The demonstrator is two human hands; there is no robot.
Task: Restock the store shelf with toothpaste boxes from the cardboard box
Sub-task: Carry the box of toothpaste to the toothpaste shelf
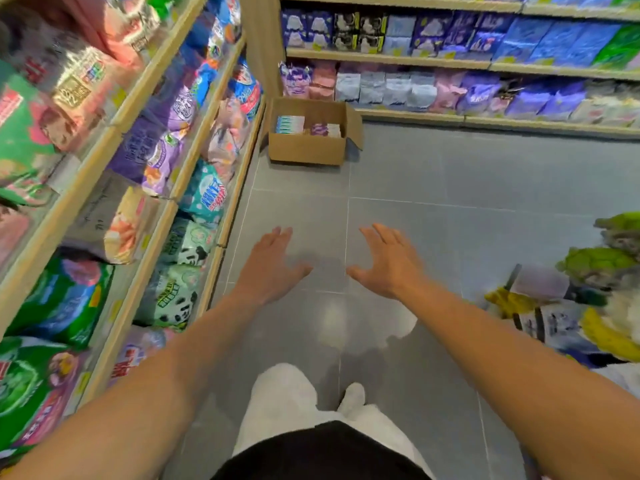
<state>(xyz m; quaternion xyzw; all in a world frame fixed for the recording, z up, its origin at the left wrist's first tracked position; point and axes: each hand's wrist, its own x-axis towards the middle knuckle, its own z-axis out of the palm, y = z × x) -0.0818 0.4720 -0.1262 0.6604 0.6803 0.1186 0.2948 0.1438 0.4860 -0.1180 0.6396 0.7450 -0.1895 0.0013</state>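
Note:
An open cardboard box (pixel 306 147) stands on the grey floor in the far corner where two shelf units meet. Inside it lie blue-and-white toothpaste boxes (pixel 290 124) on the left and purple-and-white ones (pixel 325 129) on the right. My left hand (pixel 272 265) and my right hand (pixel 388 261) are stretched out in front of me, palms down, fingers straight and spread, holding nothing. Both hover above the floor tiles, well short of the cardboard box.
Wooden shelves (pixel 162 209) packed with soft bagged goods run along my left. More shelves (pixel 485 65) with blue and purple packs line the far wall. Plush toys and packets (pixel 595 292) pile up at the right. My legs in white trousers (pixel 287 403) stand on grey tiles.

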